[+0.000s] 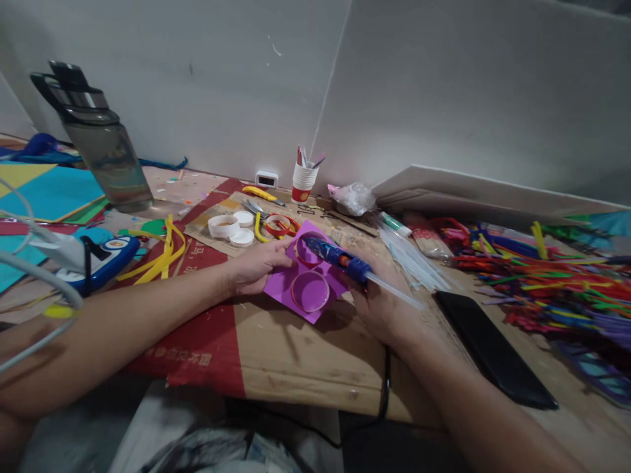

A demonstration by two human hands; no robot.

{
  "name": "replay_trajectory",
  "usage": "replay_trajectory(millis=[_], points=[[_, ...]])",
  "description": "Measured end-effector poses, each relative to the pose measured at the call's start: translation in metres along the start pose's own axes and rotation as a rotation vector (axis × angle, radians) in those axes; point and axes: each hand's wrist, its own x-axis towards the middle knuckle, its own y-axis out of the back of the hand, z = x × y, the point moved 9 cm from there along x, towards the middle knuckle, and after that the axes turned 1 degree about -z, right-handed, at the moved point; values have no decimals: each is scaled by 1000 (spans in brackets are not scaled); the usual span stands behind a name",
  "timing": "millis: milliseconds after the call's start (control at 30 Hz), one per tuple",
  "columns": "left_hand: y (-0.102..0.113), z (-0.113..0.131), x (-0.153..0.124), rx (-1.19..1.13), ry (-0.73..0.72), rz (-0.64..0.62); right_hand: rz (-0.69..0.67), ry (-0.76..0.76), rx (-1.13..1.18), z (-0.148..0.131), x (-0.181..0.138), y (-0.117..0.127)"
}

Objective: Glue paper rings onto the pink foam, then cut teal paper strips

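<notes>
My left hand [259, 265] pinches the left edge of a purple sheet of craft paper [315, 314] above the cardboard-covered table. Two ring-shaped pieces lie on the sheet: a near ring [310, 292] with a pinkish rim, and a far ring [298, 253] partly behind the tool. My right hand [379, 289] is wrapped round a blue hot glue gun [335, 255], whose nozzle end is over the far ring. A clear glue stick [394, 289] pokes out of its back, and a black cord hangs below the hand. The nozzle tip is too blurred to tell whether it touches.
White round lids [241, 237], a tape roll [277, 225] and a yellow utility knife [261, 194] lie behind the hands. A water bottle [106, 151] and power strip [113, 259] stand left. Right are clear glue sticks [409, 253], a black phone [493, 348] and colourful pipe cleaners [552, 282].
</notes>
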Motion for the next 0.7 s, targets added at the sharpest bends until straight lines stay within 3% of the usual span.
replay_trajectory(millis=[533,700], points=[[13,11,3,-19,-137,107,49,-87,-124,13,-2,1],[4,7,0,-3,-96,59,57,-72,-84,8,-1,3]])
